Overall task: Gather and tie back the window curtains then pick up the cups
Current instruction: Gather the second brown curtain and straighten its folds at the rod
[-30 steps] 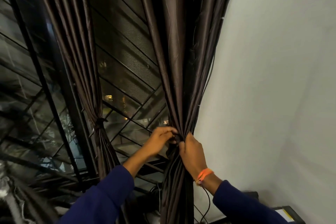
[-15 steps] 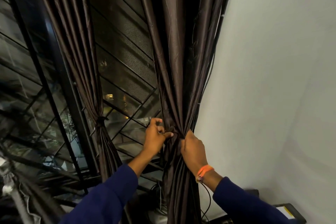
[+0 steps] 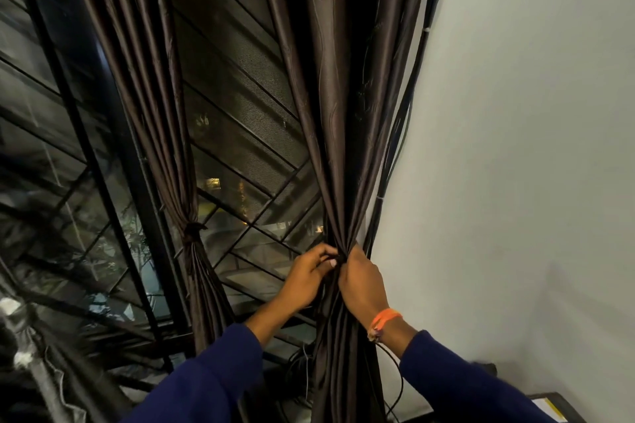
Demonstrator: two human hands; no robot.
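At the far left, the window [image 3: 62,134] is a dark pane behind black bars that cross on the slant, with dim lights and some leaves showing through the glass. Just right of that hangs the left curtain [image 3: 151,106], dark brown and glossy, already gathered into a narrow waist by a tie [image 3: 191,231] knotted round it; below the knot the cloth spreads out again and falls toward the sill.

Further right, a stretch of mesh-covered pane [image 3: 240,106] lies open between the two drapes. Next comes the right curtain [image 3: 338,120], of the same brown cloth with a faint swirl pattern, bunched to a tight neck at hand height. The left hand [image 3: 304,280], in a dark blue sleeve, has its fingers curled in at that neck and pinches the gathered cloth or a band there; which of the two is too dark to tell. The right hand [image 3: 360,280] is closed round the same neck from the other side, its knuckles touching the left fingertips. An orange wristband [image 3: 385,318] sits on the right wrist.

Just right of the drape, dark cables [image 3: 403,134] run down along the edge of the pale wall [image 3: 515,148]. At the near right corner a dark box edge with a yellow label [image 3: 553,409] shows; no cups or other containers are in view.
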